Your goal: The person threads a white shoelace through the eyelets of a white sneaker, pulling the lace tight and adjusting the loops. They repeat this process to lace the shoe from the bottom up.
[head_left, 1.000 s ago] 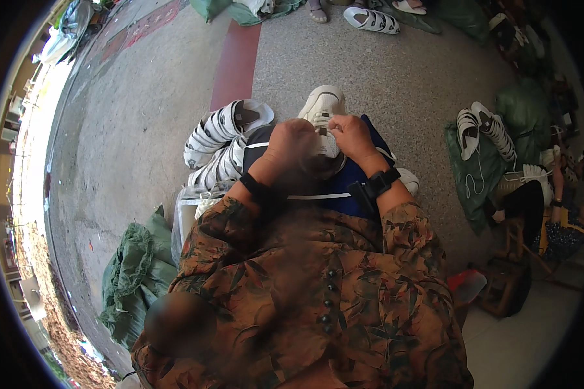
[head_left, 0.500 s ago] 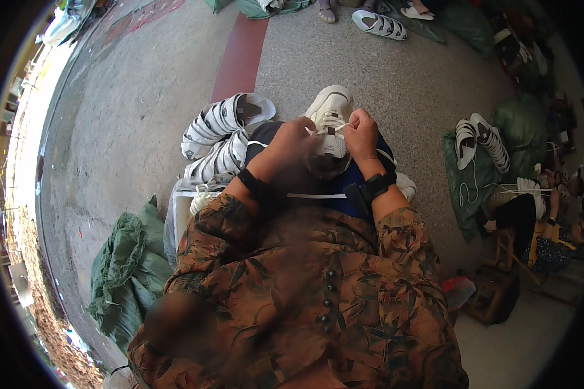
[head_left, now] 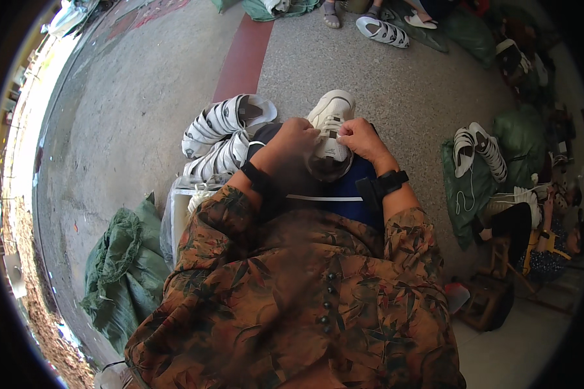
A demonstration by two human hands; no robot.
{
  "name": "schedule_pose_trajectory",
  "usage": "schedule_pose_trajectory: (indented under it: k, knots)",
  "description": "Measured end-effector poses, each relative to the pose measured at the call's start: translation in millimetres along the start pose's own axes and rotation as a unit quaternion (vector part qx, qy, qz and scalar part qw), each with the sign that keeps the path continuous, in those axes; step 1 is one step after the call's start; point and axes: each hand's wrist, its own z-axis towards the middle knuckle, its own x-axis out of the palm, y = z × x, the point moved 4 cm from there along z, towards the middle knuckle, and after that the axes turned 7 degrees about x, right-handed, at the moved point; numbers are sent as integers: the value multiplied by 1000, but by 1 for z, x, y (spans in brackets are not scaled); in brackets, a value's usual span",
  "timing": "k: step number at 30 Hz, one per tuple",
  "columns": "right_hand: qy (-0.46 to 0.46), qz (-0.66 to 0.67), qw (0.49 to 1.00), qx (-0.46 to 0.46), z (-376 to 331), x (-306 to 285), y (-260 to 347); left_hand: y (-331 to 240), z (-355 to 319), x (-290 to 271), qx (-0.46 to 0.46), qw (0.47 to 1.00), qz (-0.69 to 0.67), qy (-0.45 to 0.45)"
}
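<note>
A cream-white sneaker point(head_left: 330, 107) rests on my lap with its toe pointing away from me. White laces point(head_left: 331, 122) cross its upper, and a small dark square sits among them. My left hand point(head_left: 294, 137) is closed against the shoe's left side; what its fingertips pinch is hidden. On the opposite side my right hand point(head_left: 365, 140) has thumb and forefinger pressed together at the lacing, pinching the shoelace close to the upper. Dark bands circle both wrists, the right one carrying a boxy black device.
Nested white shoe uppers point(head_left: 217, 126) lie left of my knees, beside a plastic-lined box point(head_left: 182, 204). A green sack point(head_left: 126, 259) slumps at lower left. White shoes point(head_left: 480, 149) lie on green cloth at right, near a seated person point(head_left: 545, 233). Another upper point(head_left: 383, 31) lies near someone's feet.
My right hand has come down and closer to the shoe, and the lace stretch that showed at its fingers is no longer visible. The left hand has barely shifted.
</note>
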Motion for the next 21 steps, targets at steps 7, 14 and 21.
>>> schedule_pose_trajectory:
  k: [7,14,21]
  knots:
    - [-91,-196,969,-123,-3,-1,19,-4,-9,-1,69,997,-39,-13]
    - [-309,-114,933,-145,11,2,-4,-14,-11,0,26,998,-58,-24]
    - [127,491,856,105,4,-6,-15,-23,-11,-4,57,998,-4,12]
